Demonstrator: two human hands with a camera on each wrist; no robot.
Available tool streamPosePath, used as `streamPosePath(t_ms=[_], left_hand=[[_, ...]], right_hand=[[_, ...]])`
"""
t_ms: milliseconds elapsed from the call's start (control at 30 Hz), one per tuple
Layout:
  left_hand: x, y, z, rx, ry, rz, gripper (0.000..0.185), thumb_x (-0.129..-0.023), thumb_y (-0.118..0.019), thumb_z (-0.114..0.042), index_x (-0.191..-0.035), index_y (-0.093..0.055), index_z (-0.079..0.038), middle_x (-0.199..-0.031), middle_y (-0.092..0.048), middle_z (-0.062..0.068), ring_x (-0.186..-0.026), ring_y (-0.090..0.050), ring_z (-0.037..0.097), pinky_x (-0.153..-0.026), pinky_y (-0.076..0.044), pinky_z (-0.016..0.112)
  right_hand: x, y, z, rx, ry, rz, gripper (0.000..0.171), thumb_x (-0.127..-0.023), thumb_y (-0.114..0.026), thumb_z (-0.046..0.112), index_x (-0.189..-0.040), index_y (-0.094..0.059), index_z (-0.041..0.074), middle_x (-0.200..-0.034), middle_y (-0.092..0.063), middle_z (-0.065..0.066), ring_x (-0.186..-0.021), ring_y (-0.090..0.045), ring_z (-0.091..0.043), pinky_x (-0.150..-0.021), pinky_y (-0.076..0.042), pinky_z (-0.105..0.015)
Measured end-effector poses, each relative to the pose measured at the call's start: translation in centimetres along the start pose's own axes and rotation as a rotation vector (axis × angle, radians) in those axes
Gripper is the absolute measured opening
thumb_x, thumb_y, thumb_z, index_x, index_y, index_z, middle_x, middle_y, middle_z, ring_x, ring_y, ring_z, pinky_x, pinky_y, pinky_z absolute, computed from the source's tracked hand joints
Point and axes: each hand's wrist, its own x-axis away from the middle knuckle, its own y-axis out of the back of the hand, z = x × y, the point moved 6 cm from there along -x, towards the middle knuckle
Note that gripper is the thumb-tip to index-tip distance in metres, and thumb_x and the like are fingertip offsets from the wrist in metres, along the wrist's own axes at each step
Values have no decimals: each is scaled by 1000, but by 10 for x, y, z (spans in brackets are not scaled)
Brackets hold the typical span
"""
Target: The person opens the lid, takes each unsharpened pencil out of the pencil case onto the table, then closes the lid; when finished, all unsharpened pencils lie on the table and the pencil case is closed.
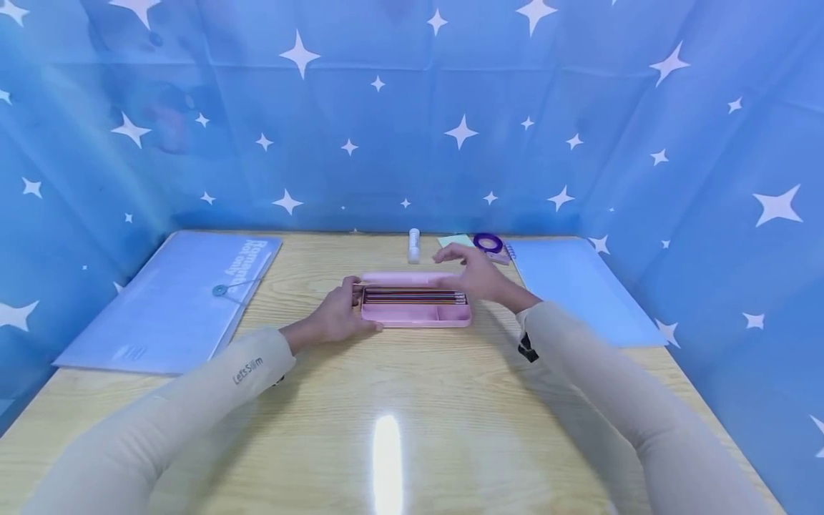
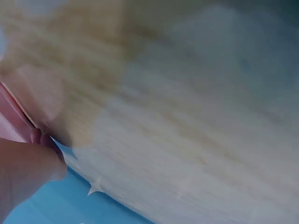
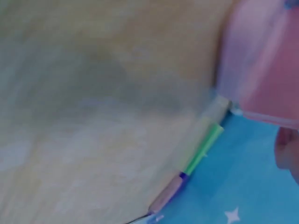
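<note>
A pink pencil case (image 1: 412,313) lies uncovered on the wooden table, with several pencils (image 1: 412,295) lined up along its long compartment. Behind them, its pink lid (image 1: 395,277) stands along the back edge. My left hand (image 1: 337,312) grips the left end of the case, thumb at the front corner and fingers round the back. Over the right end, my right hand (image 1: 479,275) has its thumb by the lid and its fingers spread apart above. The left wrist view catches an edge of the case (image 2: 14,114); in the right wrist view a pink part (image 3: 275,70) is blurred.
A glue stick (image 1: 414,245) stands behind the case, with green sticky notes (image 1: 455,241) and a purple tape roll (image 1: 488,243) to its right. A translucent document folder (image 1: 174,300) lies left, a pale blue spiral notebook (image 1: 579,286) right. Starry blue cloth (image 1: 412,107) encloses the table.
</note>
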Motion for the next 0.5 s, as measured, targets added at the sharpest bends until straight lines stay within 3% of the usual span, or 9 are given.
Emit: streamPosePath(t_ms=[100,200,267,400,467,500], left_hand=[[3,2,-2,20,-9,-8,95,-76,-88,-24,-142,-27,6,-143,-45,27,-129,-51,39,-110,-39,45],[6,4,-5,15,-26,12,95,-76,-88,-21,-144,-27,5,-146,-43,27,-131,-49,39,-113,-35,46],[6,5,-5,-13,-34,36,103,-76,-88,-24,-150,-22,4,-148,-43,26,-132,-49,37,-114,-33,45],[0,4,-4,-64,-55,111,117,-77,-87,-33,-156,-9,2,-149,-41,25,-133,-48,36,-114,-33,44],[-3,3,-3,-72,-61,154,117,-78,-86,-37,-157,-9,2,-150,-39,24,-134,-46,36,-114,-34,43],[-3,4,-3,-83,-65,172,115,-79,-84,-38,-157,-10,3,-150,-39,24,-134,-46,36,-113,-35,43]], right_hand=[[-6,14,4,-66,7,-127,16,-87,-78,16,-94,-68,6,-103,-66,-9,-99,-60,-26,-80,-50,-44],[-13,19,4,-28,22,-179,6,-90,-73,11,-89,-72,5,-98,-67,-9,-98,-60,-25,-79,-52,-39],[-16,22,0,13,13,-201,6,-92,-69,7,-91,-75,5,-102,-69,-8,-103,-60,-24,-83,-50,-37],[-16,27,-15,54,-55,-212,16,-95,-63,7,-103,-77,6,-114,-69,-8,-105,-60,-29,-79,-48,-40],[-13,27,-24,59,-92,-182,20,-95,-64,9,-111,-75,7,-121,-67,-9,-103,-60,-32,-78,-47,-43],[-12,26,-28,67,-106,-158,23,-94,-65,11,-115,-74,7,-124,-66,-10,-94,-61,-31,-76,-47,-43]])
